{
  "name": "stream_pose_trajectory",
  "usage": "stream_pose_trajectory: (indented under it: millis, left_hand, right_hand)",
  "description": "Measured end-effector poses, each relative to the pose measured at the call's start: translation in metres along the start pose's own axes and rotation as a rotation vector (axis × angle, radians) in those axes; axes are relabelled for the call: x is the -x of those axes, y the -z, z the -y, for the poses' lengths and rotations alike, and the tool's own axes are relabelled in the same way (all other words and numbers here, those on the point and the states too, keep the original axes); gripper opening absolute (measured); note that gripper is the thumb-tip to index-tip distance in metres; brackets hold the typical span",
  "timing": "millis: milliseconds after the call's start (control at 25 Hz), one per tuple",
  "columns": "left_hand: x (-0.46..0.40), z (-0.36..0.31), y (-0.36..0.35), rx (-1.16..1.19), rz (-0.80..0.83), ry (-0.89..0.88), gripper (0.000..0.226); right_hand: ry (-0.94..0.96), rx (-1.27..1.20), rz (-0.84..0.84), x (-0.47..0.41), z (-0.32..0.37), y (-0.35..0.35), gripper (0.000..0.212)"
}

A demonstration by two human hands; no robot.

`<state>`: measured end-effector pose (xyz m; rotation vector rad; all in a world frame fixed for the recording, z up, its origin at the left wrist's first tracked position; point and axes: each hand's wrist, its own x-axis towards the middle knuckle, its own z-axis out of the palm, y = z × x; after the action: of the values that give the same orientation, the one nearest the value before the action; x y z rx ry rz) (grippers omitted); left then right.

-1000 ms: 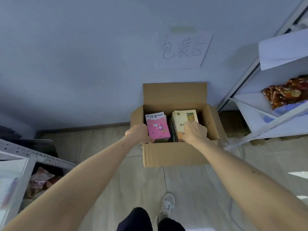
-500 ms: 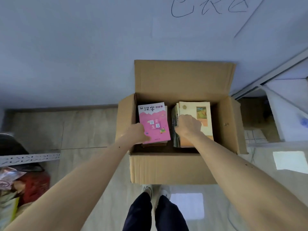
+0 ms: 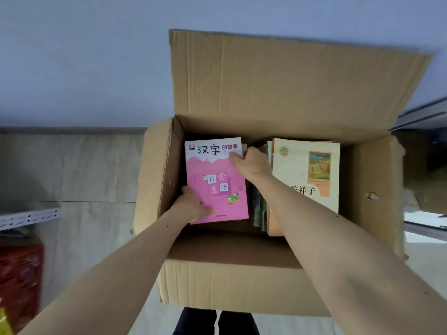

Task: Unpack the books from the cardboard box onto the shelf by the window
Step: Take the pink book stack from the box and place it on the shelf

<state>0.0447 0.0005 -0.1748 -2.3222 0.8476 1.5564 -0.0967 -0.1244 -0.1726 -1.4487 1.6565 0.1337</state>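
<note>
The right hand (image 3: 251, 163) has crossed from the cream-covered stack to the upper right corner of the pink book (image 3: 216, 181) since half a second ago, while the view has closed in on the cardboard box (image 3: 232, 286). Both hands now work the same volume: the left hand (image 3: 193, 205) grips its lower left corner, thumb on the cover, and the right pinches the top edge by the spine side. The pink book lies flat on the left stack inside the box, which stands open on the floor against a pale wall.

Two stacks of books are visible, the right one topped by a cream-covered book (image 3: 306, 175); how many volumes lie beneath either cover cannot be counted. The box shows one raised rear flap and two side flaps.

The likely risk is in the lift: a thin paperback held by opposite corners may bow or drag the book below along with it, spilling the stack. No window appears, and only part of a metal shelf rail (image 3: 29, 217) shows at left.
</note>
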Motion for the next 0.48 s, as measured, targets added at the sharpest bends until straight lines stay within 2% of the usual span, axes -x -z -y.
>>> stream_pose_trajectory:
  millis: [200, 360, 480]
  left_hand:
    - [-0.005, 0.006, 0.000, 0.202, 0.124, 0.124, 0.103]
    - [-0.007, 0.008, 0.003, 0.270, 0.152, 0.143, 0.090]
    - [-0.008, 0.009, 0.001, 0.283, 0.151, 0.123, 0.095]
  right_hand:
    - [-0.112, -0.253, -0.023, -0.012, 0.013, -0.013, 0.043]
    - [-0.263, -0.389, -0.019, -0.015, 0.018, -0.019, 0.070]
    - [-0.310, -0.468, -0.035, -0.014, 0.022, -0.023, 0.066]
